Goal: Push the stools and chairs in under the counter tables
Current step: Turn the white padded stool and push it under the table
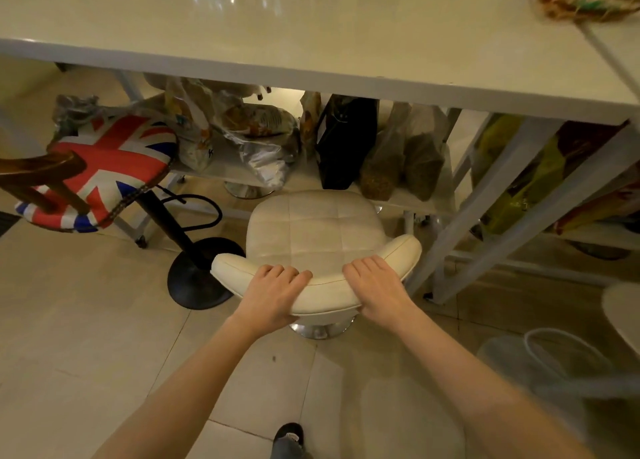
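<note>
Now both hands grip the white padded stool (pixel 317 231) by its low curved backrest. Left hand (pixel 273 294) and right hand (pixel 375 287) curl fingers over it, under the white counter table (pixel 311 35).

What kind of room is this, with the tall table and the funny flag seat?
Probably a home kitchen or dining corner. A high white counter table has bar stools beside it, a cream stool and a flag-patterned stool, and a shelf underneath holds bags of food.

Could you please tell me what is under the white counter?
Under the counter, a low shelf holds plastic bags and a black bag. The white stool is partly beneath. Anything farther back is hidden.
</note>
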`<state>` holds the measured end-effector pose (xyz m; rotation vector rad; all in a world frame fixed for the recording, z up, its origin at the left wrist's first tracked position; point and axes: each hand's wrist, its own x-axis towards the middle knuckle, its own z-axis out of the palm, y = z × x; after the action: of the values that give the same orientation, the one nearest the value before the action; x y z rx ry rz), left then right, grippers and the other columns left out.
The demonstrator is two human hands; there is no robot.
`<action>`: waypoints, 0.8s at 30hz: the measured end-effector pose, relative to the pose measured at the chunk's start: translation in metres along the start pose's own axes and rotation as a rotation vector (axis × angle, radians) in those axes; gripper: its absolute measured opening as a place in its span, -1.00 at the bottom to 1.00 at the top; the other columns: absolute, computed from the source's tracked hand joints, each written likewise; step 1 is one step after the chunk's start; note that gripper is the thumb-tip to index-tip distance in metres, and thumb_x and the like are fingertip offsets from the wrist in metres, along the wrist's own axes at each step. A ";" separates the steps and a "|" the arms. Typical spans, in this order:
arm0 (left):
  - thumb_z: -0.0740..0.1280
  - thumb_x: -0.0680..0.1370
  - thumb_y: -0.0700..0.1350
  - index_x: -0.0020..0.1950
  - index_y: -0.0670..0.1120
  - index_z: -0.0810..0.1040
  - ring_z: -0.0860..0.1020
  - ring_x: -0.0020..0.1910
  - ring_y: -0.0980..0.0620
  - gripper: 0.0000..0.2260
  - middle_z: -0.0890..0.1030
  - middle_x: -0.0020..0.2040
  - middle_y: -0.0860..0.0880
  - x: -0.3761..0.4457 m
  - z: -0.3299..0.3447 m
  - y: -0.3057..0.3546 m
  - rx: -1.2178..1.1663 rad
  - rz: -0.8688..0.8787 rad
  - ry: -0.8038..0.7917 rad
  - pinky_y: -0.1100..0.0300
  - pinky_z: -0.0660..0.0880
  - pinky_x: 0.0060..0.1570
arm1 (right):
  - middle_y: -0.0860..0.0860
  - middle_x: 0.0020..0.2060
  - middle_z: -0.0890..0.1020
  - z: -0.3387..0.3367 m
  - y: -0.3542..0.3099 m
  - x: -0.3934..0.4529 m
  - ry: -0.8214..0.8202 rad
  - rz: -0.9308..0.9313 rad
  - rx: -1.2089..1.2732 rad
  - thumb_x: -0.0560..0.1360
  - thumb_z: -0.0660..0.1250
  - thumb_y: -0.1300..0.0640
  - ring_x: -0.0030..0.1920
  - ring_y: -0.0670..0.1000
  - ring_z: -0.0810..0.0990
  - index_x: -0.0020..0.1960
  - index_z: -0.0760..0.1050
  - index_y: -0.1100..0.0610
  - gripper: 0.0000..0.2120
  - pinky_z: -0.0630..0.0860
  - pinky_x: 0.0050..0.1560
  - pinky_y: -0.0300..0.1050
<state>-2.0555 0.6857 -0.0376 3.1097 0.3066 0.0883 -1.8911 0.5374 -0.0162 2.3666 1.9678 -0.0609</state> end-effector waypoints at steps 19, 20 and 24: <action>0.55 0.09 0.07 0.11 0.01 0.42 0.55 -0.24 -0.02 -0.35 0.58 -0.17 0.01 -0.019 -0.007 -0.083 -0.067 0.189 -0.037 0.12 0.50 -0.17 | 0.13 -0.17 0.58 -0.005 -0.088 0.034 0.027 0.259 0.136 0.00 0.54 0.27 -0.17 0.15 0.55 -0.04 0.49 0.21 -0.46 0.46 -0.07 -0.01; 0.55 0.09 0.07 0.12 0.01 0.41 0.55 -0.23 -0.02 -0.34 0.59 -0.16 0.01 -0.020 -0.007 -0.089 -0.060 0.199 -0.047 0.11 0.50 -0.15 | 0.11 -0.20 0.58 -0.005 -0.093 0.039 0.030 0.265 0.134 -0.03 0.56 0.24 -0.20 0.14 0.54 -0.07 0.49 0.19 -0.45 0.46 -0.10 -0.03; 0.56 0.07 0.07 0.12 0.00 0.40 0.55 -0.24 -0.03 -0.32 0.58 -0.18 0.00 -0.020 -0.008 -0.099 -0.043 0.211 -0.068 0.12 0.50 -0.17 | 0.08 -0.23 0.58 -0.006 -0.102 0.044 0.021 0.296 0.145 -0.12 0.59 0.18 -0.23 0.10 0.54 -0.11 0.49 0.16 -0.40 0.47 -0.15 -0.06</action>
<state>-2.0945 0.7788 -0.0327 3.0822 -0.0257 -0.0085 -1.9833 0.5991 -0.0156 2.7332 1.6506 -0.1688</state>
